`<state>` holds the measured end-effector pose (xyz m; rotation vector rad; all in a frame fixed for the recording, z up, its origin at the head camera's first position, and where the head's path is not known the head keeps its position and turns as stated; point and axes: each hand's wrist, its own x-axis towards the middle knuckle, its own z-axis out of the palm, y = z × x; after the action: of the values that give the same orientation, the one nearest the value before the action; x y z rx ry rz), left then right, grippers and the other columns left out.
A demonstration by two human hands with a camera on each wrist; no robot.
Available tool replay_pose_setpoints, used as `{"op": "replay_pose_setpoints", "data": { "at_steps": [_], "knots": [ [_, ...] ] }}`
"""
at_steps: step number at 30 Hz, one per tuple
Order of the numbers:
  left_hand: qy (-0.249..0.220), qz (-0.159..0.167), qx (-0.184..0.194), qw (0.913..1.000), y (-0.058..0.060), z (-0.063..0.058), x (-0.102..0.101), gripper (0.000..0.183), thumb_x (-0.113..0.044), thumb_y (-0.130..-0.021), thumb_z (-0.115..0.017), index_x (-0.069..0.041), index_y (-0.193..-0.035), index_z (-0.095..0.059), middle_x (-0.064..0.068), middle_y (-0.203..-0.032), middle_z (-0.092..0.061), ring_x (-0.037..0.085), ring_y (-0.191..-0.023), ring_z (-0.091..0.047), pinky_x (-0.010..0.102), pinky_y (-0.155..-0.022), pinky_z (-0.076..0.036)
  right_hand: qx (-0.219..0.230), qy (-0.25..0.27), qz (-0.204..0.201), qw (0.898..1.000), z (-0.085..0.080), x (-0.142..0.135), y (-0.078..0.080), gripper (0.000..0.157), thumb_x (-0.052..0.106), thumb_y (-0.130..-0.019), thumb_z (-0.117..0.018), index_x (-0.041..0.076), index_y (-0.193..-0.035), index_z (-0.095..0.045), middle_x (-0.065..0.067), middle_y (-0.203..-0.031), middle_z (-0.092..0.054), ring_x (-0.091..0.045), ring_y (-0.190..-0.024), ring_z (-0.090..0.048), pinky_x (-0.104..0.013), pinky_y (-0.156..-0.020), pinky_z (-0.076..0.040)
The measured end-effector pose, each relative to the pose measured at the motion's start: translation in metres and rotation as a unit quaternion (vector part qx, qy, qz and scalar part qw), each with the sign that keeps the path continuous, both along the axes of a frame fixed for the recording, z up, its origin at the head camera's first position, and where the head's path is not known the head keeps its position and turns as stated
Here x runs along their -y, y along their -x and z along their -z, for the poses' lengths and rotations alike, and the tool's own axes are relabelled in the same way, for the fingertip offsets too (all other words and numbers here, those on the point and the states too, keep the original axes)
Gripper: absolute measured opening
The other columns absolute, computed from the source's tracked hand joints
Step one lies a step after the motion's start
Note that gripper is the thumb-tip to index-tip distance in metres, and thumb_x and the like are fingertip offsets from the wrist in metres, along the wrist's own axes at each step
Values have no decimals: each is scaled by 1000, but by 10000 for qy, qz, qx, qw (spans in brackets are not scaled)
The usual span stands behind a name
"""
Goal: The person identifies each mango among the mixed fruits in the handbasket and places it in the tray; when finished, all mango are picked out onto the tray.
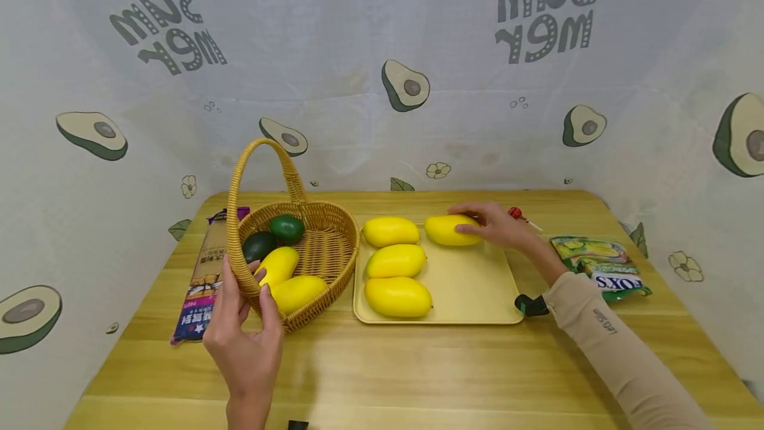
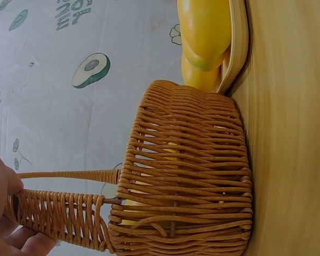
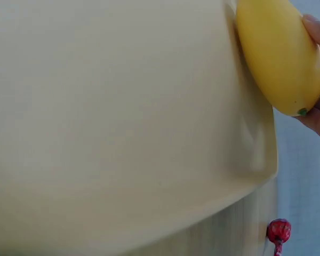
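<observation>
My left hand (image 1: 247,334) grips the handle of a wicker basket (image 1: 340,234) at its near side; the left wrist view shows the fingers wrapped around the woven handle (image 2: 64,213). Inside the basket lie two yellow mangoes (image 1: 298,294) and two dark green avocados (image 1: 287,229). At the far right of a pale yellow tray (image 1: 471,290), my right hand (image 1: 492,223) holds another mango (image 1: 444,229) between thumb and fingers. Three more mangoes (image 1: 398,296) form a column along the tray's left side.
A pasta packet (image 1: 203,284) lies left of the basket, partly behind it. Right of the tray are a red lollipop (image 1: 516,213) and a green FOX'S candy bag (image 1: 603,264). A printed cloth (image 1: 346,144) hangs behind the wooden table (image 1: 382,370).
</observation>
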<state>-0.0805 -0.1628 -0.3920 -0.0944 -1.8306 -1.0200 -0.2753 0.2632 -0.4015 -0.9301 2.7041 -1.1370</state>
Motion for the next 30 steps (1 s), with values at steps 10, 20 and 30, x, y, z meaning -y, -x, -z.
{"op": "replay_pose_setpoints", "data": {
  "at_steps": [10,20,30],
  "knots": [
    [28,52,-56,10000,0,1,1,77,23,-85,-74,5,-156,-53,30,-123,-74,-7,-116,-68,11,-93,-53,103,37,68,9999,5,0,-1,44,3,-104,-70,-11,-144,-61,-29,-143,-65,-47,-132,-62,-64,-113,-50],
    [14,17,-37,10000,0,2,1,77,22,-85,-74,4,-157,-52,30,-123,-73,-8,-116,-68,11,-93,-53,246,-43,70,9997,3,0,1,42,7,-107,-66,-9,-146,-61,-28,-146,-63,-45,-133,-61,-63,-111,-52],
    [-48,68,-63,9999,2,2,-1,77,24,-85,-74,4,-156,-53,30,-123,-74,-6,-116,-68,11,-93,-54,438,-162,200,9987,0,-2,3,44,11,-108,-66,-7,-148,-60,-27,-149,-61,-46,-137,-58,-64,-115,-48]
  ]
}}
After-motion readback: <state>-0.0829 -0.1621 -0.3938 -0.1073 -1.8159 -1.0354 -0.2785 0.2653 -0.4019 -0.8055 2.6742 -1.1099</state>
